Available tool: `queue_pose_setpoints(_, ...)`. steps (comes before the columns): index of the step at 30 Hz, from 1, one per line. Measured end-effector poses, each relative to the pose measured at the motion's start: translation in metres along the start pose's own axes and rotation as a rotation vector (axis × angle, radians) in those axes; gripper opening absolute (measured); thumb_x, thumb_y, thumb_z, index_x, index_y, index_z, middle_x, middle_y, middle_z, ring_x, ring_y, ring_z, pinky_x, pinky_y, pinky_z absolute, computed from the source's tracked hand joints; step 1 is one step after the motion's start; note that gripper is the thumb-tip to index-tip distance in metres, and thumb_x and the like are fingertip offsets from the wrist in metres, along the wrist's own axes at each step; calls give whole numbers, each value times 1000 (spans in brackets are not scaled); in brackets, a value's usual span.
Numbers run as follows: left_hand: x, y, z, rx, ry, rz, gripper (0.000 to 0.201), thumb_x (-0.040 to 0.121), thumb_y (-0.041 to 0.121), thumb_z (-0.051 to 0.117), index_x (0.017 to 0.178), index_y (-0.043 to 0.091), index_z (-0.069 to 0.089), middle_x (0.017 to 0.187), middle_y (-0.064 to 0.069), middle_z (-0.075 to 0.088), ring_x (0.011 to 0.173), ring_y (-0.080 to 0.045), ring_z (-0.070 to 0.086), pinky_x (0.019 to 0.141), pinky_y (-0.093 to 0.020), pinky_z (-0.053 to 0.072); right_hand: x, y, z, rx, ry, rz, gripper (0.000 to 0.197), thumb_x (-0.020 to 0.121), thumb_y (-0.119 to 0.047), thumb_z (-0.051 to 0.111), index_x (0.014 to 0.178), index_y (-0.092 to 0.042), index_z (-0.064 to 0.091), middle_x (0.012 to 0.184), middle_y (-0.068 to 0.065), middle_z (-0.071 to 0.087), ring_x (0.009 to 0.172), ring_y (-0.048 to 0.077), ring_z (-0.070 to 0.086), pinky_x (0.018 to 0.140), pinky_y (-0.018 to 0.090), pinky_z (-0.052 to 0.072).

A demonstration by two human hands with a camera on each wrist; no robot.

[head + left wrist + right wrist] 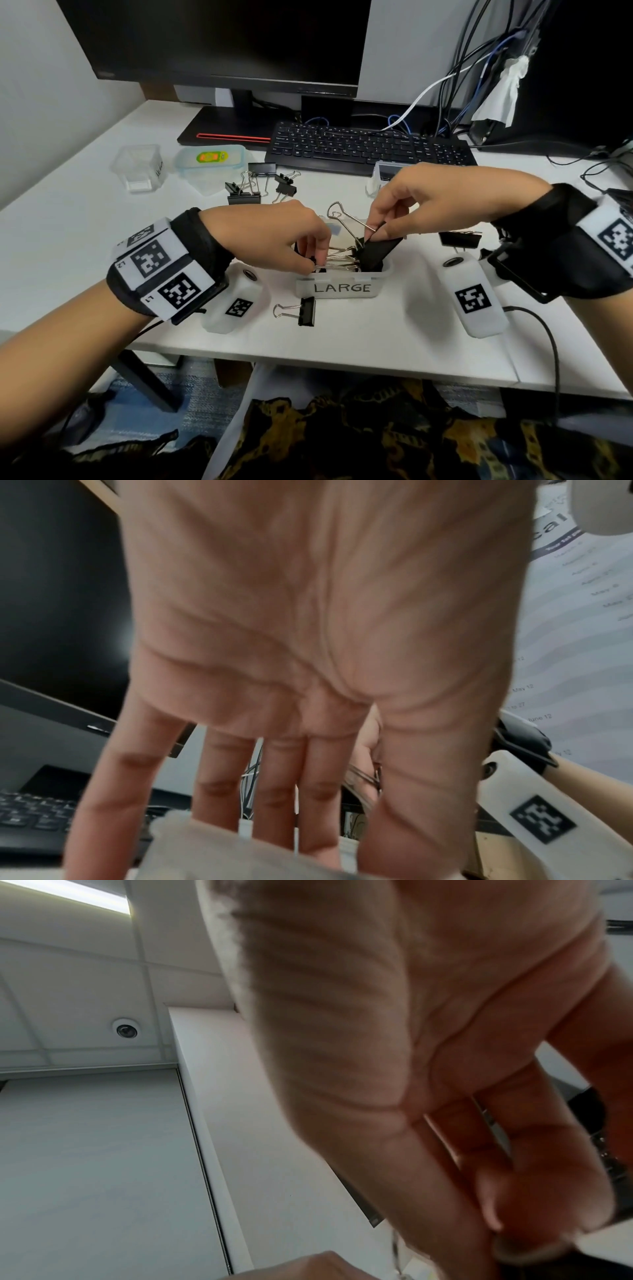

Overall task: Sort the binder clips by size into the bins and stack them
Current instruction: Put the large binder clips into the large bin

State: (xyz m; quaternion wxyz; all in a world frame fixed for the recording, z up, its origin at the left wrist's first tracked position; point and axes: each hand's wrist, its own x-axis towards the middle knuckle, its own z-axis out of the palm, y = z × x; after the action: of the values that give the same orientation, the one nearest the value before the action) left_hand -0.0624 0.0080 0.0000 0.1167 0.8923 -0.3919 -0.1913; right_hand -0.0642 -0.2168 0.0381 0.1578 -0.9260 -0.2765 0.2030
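A translucent bin marked LARGE [342, 287] stands near the table's front edge, holding several big black binder clips with silver wire handles [342, 260]. My left hand [317, 262] reaches into the bin's left side and pinches a wire handle of one stacked clip. My right hand [373, 234] pinches a large black binder clip [378, 251], tilted over the bin's right side with one handle [342, 214] sticking up. In the left wrist view the left hand [308, 850] points down at the bin's rim [205, 845]. The right wrist view shows the right hand [496, 1221] only as blurred fingers.
One loose clip [303, 310] lies in front of the bin, several more [260, 186] behind it, another [459, 238] to the right. An empty clear bin [140, 168] and a lidded container [209, 164] stand at back left. A keyboard [370, 145] and monitor stand behind.
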Motion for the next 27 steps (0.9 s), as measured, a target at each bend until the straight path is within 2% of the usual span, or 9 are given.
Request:
queue_pose_setpoints(3, 1, -5, 1, -22, 12, -2, 9, 91, 22, 61, 98, 20, 67, 94, 8, 68, 88, -5, 63, 78, -24, 50, -4, -2, -1, 6, -2, -39, 13, 86, -32, 69, 92, -42, 75, 81, -19, 72, 80, 7, 66, 87, 49, 53)
queue_pose_setpoints(6, 2, -10, 4, -51, 30, -14, 10, 91, 23, 61, 99, 21, 68, 94, 8, 69, 87, -4, 63, 67, -10, 43, -5, -2, 4, -7, -16, -47, 14, 86, -32, 70, 94, -43, 75, 85, -19, 72, 79, 0, 65, 85, 41, 54)
queue_pose_setpoints(10, 2, -14, 6, -56, 46, 3, 10, 92, 25, 61, 99, 24, 68, 95, 13, 65, 87, -1, 60, 64, -6, 38, 0, -4, 10, -78, 10, -86, 15, 87, -28, 69, 98, -36, 76, 80, -19, 68, 74, -4, 61, 71, 16, 45)
queue_pose_setpoints(14, 2, -16, 8, -87, 38, 8, 8, 92, 24, 61, 97, 28, 66, 95, 10, 63, 85, -6, 61, 62, -7, 41, -2, -13, 11, -223, 5, -110, 15, 88, -30, 68, 100, -37, 75, 79, -16, 64, 73, -3, 59, 73, 26, 51)
queue_pose_setpoints(16, 1, -15, 8, -92, 40, 7, 8, 92, 23, 61, 95, 28, 65, 94, 8, 61, 86, -8, 59, 62, -6, 41, -3, -20, 14, -356, -8, -116, 17, 89, -32, 65, 101, -40, 73, 77, -17, 60, 73, 0, 56, 66, 25, 48)
queue_pose_setpoints(19, 2, -15, 9, -106, 42, 7, 12, 91, 20, 61, 100, 25, 68, 93, 8, 58, 86, -5, 56, 63, -4, 38, -1, -30, 31, -560, 14, -121, 24, 87, -24, 58, 99, -38, 72, 84, -12, 58, 82, 16, 60, 54, 25, 35)
queue_pose_setpoints(22, 2, -13, 10, -128, 30, 16, 18, 91, 18, 60, 105, 23, 70, 95, 5, 59, 85, -5, 56, 62, -5, 40, 3, -33, 45, -629, 55, -109, 27, 84, -13, 54, 94, -29, 73, 94, -5, 59, 85, 26, 62, 58, 27, 39)
queue_pose_setpoints(25, 1, -12, 8, -169, -1, 21, 23, 91, 16, 60, 111, 23, 70, 92, 5, 57, 85, -9, 59, 59, -11, 45, -1, -34, 34, -455, 53, -66, 21, 81, -22, 65, 95, -34, 75, 80, -15, 62, 84, 12, 65, 69, 27, 51)
queue_pose_setpoints(27, 1, -13, 8, -168, -2, 35, 25, 91, 16, 61, 114, 24, 69, 89, 8, 56, 84, -9, 59, 58, -10, 44, -7, -30, 24, -334, 49, -42, 14, 79, -29, 74, 91, -35, 76, 75, -18, 68, 79, 0, 65, 74, 29, 54)
